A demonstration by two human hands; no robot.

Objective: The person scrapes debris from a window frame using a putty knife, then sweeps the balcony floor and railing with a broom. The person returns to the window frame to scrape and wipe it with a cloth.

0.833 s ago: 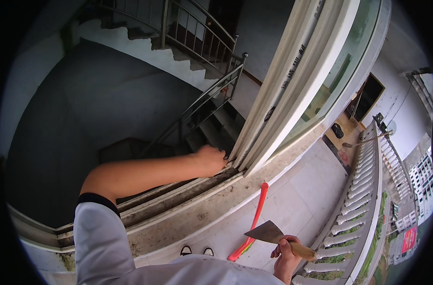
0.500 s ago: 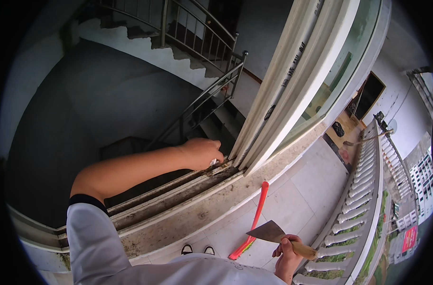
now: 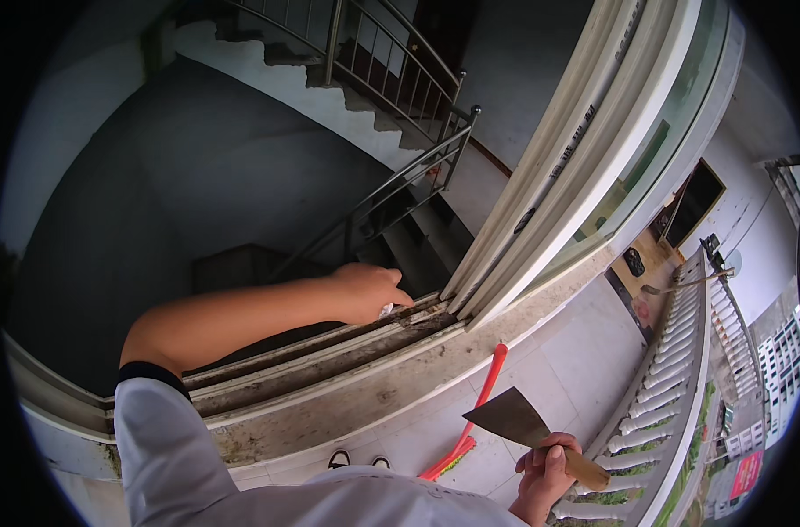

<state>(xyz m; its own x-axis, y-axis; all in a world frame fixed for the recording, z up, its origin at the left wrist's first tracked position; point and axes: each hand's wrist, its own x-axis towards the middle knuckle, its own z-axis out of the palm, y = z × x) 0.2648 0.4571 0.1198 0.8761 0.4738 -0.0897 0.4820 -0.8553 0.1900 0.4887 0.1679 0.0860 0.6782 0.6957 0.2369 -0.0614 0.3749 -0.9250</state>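
My left hand is closed on a small white wad, perhaps tissue or cloth, only a bit of which shows under the fingers. It rests over the dirty sliding-window track, a little left of the white window frame. Dark grime lies along the grooves, thickest near the foot of that frame. At the lower right, my right hand grips the wooden handle of a scraper. Its broad, flat metal blade points up and left, held in the air apart from the sill.
A red-handled broom stands by the stained outer sill, close to my shoes. To the right runs a white balustrade. Beyond the window opening, a stairwell with a metal railing drops away.
My left hand has slid slightly left along the track, away from the window frame. The scraper is raised a little, and the whole view has shifted slightly.
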